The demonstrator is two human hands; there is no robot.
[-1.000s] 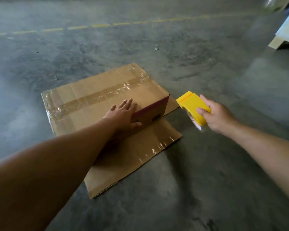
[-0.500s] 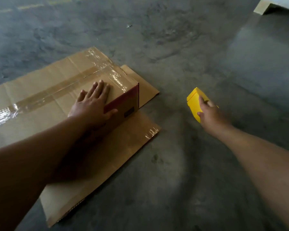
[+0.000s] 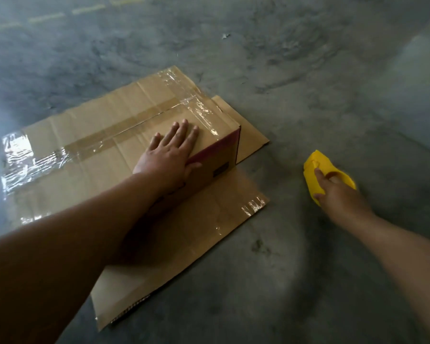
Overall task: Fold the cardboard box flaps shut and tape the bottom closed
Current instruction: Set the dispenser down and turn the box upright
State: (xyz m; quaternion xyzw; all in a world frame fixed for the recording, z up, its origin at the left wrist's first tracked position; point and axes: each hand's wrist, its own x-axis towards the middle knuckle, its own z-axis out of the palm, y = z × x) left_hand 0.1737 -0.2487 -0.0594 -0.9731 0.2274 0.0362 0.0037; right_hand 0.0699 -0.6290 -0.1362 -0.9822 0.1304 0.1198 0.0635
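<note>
Now we press our left hand [image 3: 170, 155] flat, fingers spread, on the taped cardboard box [image 3: 109, 135] lying on the concrete floor [image 3: 308, 83]. Our right hand [image 3: 338, 194] grips the yellow tape dispenser [image 3: 318, 167], well right of the box.

Looks like a warehouse or industrial packing floor: bare grey concrete floor [image 3: 296, 70], scuffed and stained, stretching well beyond both hands with no furniture in sight. Faded dashed yellow floor line [image 3: 47, 17] runs far past the left hand [image 3: 168, 155], typical lane marking. Work done straight on the floor: taped cardboard box [image 3: 124, 125] under the left hand, yellow tape dispenser [image 3: 318, 167] gripped in the right hand [image 3: 338, 194], flat cardboard sheet [image 3: 209, 219] between the hands.
</note>
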